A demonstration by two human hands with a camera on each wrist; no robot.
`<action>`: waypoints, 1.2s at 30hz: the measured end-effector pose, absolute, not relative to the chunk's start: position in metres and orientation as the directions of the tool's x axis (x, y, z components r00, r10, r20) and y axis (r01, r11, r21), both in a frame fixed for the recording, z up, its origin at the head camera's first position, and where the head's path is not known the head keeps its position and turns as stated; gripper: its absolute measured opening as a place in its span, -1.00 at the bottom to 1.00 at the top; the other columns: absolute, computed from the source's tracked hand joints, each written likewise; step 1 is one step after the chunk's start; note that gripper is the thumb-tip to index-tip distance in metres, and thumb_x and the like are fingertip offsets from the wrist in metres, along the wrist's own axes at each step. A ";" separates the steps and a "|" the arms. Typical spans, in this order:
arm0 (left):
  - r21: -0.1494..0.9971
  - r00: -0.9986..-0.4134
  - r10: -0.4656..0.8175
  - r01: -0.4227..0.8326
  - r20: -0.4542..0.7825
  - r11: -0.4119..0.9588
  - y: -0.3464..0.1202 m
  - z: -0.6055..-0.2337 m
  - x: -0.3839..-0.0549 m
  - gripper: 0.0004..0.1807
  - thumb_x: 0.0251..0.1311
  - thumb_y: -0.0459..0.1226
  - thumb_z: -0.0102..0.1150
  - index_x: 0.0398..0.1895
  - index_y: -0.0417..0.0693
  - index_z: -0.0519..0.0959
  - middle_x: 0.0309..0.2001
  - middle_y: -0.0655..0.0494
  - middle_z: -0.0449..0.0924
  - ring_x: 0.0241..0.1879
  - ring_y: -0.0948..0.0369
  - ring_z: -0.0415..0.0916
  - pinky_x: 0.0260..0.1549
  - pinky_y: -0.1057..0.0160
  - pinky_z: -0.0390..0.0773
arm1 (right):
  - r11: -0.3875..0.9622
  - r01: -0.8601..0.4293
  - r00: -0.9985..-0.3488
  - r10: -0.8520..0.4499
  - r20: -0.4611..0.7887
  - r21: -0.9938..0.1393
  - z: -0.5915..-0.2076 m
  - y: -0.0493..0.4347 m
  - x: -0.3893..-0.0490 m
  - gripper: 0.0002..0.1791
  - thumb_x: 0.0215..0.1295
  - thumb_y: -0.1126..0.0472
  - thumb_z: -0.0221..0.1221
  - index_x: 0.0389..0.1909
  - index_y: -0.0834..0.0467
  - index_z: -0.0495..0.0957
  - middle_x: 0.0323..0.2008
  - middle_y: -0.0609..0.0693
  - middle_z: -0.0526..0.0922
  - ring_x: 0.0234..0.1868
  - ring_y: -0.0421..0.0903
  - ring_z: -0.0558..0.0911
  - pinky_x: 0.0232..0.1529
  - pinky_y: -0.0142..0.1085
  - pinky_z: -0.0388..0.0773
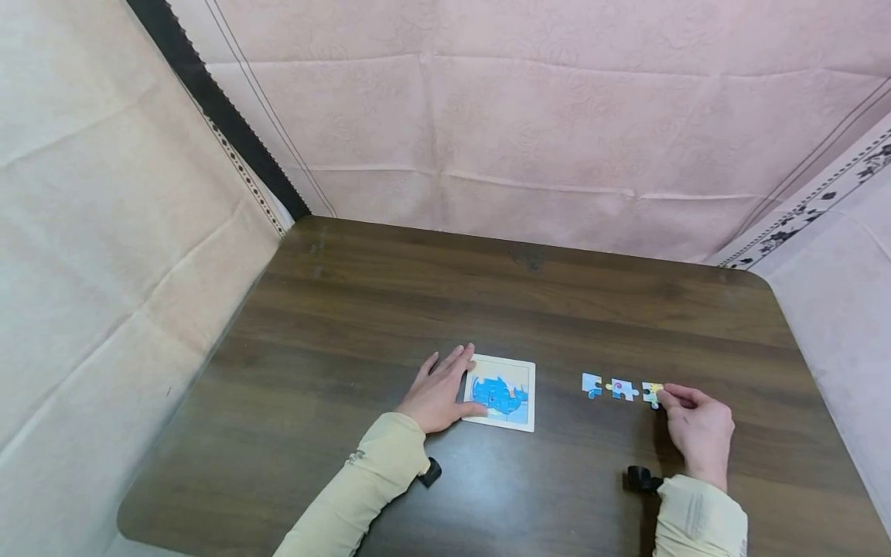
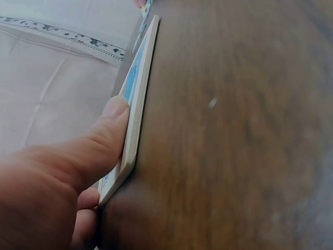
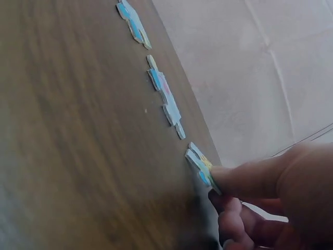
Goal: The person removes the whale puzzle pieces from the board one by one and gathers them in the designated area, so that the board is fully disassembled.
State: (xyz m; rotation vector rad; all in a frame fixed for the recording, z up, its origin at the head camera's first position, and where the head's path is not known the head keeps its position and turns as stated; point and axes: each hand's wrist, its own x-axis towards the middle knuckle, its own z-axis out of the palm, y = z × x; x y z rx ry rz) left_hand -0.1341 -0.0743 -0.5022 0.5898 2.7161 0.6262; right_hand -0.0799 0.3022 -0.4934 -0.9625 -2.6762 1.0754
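A square puzzle board (image 1: 530, 396) with a pale frame and a blue whale picture lies flat on the table. My left hand (image 1: 437, 394) rests along its left side, fingers stretched out near the upper left corner and thumb on the lower edge. In the left wrist view the thumb (image 2: 115, 107) presses on the board's frame (image 2: 136, 125). To the right, my right hand (image 1: 699, 432) pinches a yellow-and-blue puzzle piece (image 1: 651, 393) at its right edge. Left of that piece lie a light blue puzzle piece (image 1: 622, 389) and another blue-and-white puzzle piece (image 1: 592, 384), in a row.
The brown wooden table (image 1: 348, 309) runs well past both hands, with rounded corners. Pale cloth (image 1: 522, 116) hangs behind it and at both sides. A black wrist device (image 1: 642, 479) sits by the right sleeve, another black device (image 1: 430, 473) by the left cuff.
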 end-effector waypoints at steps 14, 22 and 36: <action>0.469 -0.872 0.452 0.325 -0.188 0.821 -0.075 -0.503 -0.134 0.09 0.08 0.24 0.24 0.55 -0.02 -0.02 0.53 0.16 -0.01 0.52 0.23 -0.22 0.45 -0.02 -0.26 | 0.533 0.539 -0.783 0.602 -0.156 -0.652 -0.495 0.299 -0.082 -0.63 0.39 0.06 0.12 -0.01 0.26 0.64 -0.23 0.19 0.68 -0.17 0.04 0.50 -0.32 -0.24 0.30; 0.473 -0.874 0.452 0.326 -0.181 0.819 -0.075 -0.503 -0.134 0.07 0.08 0.23 0.26 0.54 -0.02 0.02 0.52 0.15 -0.01 0.52 0.21 -0.21 0.44 -0.03 -0.25 | 0.531 0.549 -0.778 0.606 -0.163 -0.645 -0.496 0.298 -0.084 -0.64 0.40 0.07 0.11 0.00 0.25 0.64 -0.23 0.19 0.68 -0.15 0.05 0.50 -0.30 -0.23 0.29; 0.474 -0.876 0.448 0.323 -0.178 0.819 -0.074 -0.503 -0.134 0.08 0.07 0.22 0.27 0.54 -0.03 0.01 0.52 0.14 -0.01 0.52 0.21 -0.20 0.44 -0.03 -0.25 | 0.549 0.535 -0.782 0.610 -0.129 -0.643 -0.496 0.298 -0.084 -0.66 0.36 0.08 0.16 -0.06 0.24 0.67 -0.30 0.14 0.71 -0.14 0.07 0.52 -0.26 -0.22 0.29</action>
